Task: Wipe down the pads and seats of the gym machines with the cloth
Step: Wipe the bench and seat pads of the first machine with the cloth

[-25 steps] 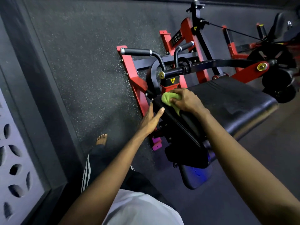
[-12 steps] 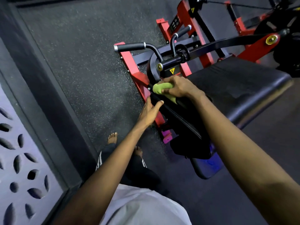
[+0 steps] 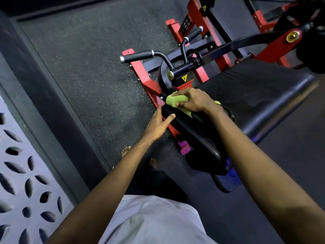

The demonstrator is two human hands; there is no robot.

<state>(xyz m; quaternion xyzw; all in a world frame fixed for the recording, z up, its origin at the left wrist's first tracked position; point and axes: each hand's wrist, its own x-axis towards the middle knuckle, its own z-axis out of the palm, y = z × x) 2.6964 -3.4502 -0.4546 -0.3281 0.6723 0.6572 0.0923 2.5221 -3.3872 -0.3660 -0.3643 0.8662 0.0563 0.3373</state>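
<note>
Black speckled floor (image 3: pixel 88 67) beneath red machine frame (image 3: pixel 143 76)

Cloth (image 3: pixel 173 100) on pad (image 3: pixel 197 131) far end, under right hand (image 3: pixel 195 101); left hand (image 3: pixel 158 124) beside, on pad edge; handle (image 3: pixel 139 57) beyond.

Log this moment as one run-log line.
right hand: grips green cloth, pressed on narrow black pad | left hand: open, touching pad edge

A dark speckled rubber floor (image 3: pixel 91 71) runs up to a dark raised border (image 3: pixel 52 110), beside a pale panel (image 3: pixel 17 198) pierced with leaf-shaped holes
</note>
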